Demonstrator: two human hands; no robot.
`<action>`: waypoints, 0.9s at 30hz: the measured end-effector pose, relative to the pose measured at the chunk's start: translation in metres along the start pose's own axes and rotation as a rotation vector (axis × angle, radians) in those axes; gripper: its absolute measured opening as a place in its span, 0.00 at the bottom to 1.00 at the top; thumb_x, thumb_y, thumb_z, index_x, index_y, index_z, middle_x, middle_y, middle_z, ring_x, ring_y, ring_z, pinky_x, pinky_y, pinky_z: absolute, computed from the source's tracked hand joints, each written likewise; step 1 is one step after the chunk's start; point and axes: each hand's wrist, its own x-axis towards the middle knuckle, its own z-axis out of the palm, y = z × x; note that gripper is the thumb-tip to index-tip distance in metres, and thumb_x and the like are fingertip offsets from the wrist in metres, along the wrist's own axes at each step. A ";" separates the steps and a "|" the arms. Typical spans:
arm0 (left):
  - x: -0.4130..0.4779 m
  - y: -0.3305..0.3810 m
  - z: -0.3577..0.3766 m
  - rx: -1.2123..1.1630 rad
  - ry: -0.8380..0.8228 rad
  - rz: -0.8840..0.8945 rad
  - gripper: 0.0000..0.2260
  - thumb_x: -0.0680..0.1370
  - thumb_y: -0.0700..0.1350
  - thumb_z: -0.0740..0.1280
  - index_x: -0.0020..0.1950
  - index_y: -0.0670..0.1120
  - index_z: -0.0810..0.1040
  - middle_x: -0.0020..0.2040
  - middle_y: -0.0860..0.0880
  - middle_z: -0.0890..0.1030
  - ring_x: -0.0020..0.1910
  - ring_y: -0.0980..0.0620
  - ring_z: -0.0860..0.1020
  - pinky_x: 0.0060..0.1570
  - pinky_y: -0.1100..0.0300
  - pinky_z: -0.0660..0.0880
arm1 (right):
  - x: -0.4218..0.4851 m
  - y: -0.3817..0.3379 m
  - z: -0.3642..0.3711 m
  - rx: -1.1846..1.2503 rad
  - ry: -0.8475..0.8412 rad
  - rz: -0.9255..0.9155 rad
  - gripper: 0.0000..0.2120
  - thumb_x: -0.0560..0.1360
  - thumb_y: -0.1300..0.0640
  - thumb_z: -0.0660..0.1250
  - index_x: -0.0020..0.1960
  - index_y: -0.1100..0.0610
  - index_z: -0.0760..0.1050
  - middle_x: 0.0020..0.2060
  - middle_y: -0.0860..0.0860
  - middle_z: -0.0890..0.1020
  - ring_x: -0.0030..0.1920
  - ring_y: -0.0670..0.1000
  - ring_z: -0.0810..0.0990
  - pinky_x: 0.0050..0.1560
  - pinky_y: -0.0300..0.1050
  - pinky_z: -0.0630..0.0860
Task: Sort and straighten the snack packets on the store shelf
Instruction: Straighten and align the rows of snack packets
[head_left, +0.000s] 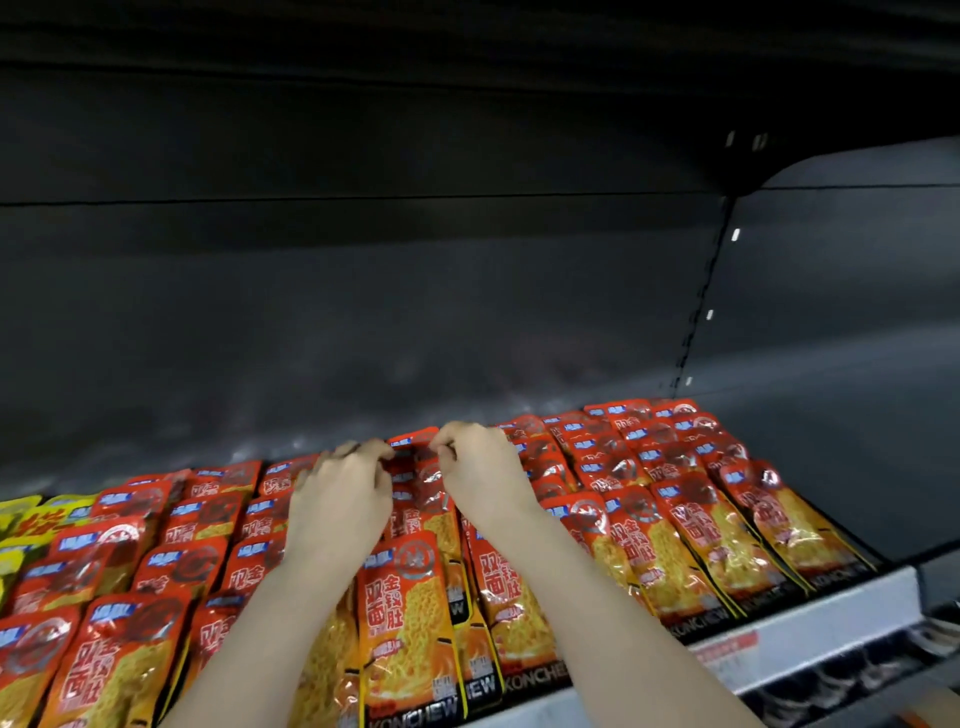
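Snack packets (405, 613): thin plastic film, glossy, crinkled, white glints where light catches. Lower part is clear film, rough yellow-orange snack showing through. Yellow packets (21, 519) at far left: same shiny film. Shelf back panel (363, 291): dark, matt, smooth, looks like painted metal, faint dull sheen low down. Slotted upright (701, 312): dark matt metal. Shelf front rail (810, 618): pale grey, smooth, satin finish.

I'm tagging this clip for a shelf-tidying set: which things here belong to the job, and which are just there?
Job: left hand and right hand, pinching the rear packet; rows of red packets; yellow packets, far left.
Just there: grey price rail; dark back panel; slotted upright.
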 end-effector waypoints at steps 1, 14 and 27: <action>0.001 -0.001 -0.002 0.005 0.018 -0.001 0.12 0.76 0.39 0.62 0.56 0.48 0.79 0.54 0.46 0.81 0.54 0.42 0.77 0.55 0.48 0.74 | -0.001 -0.002 -0.005 -0.018 0.007 -0.005 0.10 0.77 0.61 0.60 0.49 0.57 0.79 0.46 0.56 0.83 0.48 0.57 0.81 0.50 0.50 0.78; -0.042 0.084 -0.008 -0.144 -0.052 0.228 0.14 0.75 0.41 0.62 0.59 0.50 0.77 0.57 0.46 0.79 0.57 0.43 0.76 0.56 0.51 0.72 | -0.069 0.042 -0.079 -0.426 0.019 0.020 0.17 0.77 0.51 0.57 0.65 0.55 0.69 0.61 0.54 0.73 0.64 0.57 0.69 0.62 0.53 0.67; -0.079 0.094 0.040 0.198 -0.209 0.340 0.25 0.80 0.49 0.56 0.76 0.51 0.52 0.75 0.48 0.59 0.74 0.47 0.57 0.72 0.51 0.52 | -0.106 0.087 -0.066 -0.352 -0.070 -0.065 0.27 0.79 0.46 0.54 0.75 0.54 0.56 0.73 0.48 0.64 0.73 0.49 0.59 0.73 0.52 0.55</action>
